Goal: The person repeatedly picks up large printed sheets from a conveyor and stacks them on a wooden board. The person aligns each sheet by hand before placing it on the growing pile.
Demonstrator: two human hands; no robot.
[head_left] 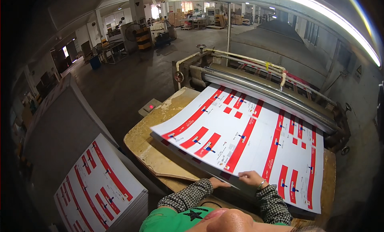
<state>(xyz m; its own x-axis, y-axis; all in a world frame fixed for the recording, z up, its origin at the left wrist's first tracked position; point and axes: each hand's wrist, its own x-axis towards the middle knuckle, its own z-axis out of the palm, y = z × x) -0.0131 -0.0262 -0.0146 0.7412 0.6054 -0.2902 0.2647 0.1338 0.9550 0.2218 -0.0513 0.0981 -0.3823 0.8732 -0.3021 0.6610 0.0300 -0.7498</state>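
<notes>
A smooth grey floor (124, 88) spreads across the workshop behind the working area. Nearer stands a broad machine with long, shiny metal rollers (272, 98), crossed above by a cream-coloured pipe (240, 61) and fitted with small round handwheels at its sides. In front of it lies a worn, yellow-brown wooden counter (138, 138) with a rounded left corner.

Over the counter stretches a large white paper sheet printed with red bands and small blue shapes (256, 136). Its far edge lies at the rollers; its left side is raised, with shadow beneath it. To the left, lower than the counter, sits a thick stack of sheets in the same white and red (96, 184).

The person wears a bright green top with a dark star (180, 219) and black-and-white checked sleeves (188, 195). Just beyond the counter's left edge is a small, flat box with a glowing red light (150, 108).

The right hand (252, 179) is at the sheet's near edge, fingers closed on it. The left hand (219, 183) is just beside, below that edge, fingers pointing right; whether they grip anything cannot be told. A thin, pale bracelet (262, 184) circles the right wrist.
</notes>
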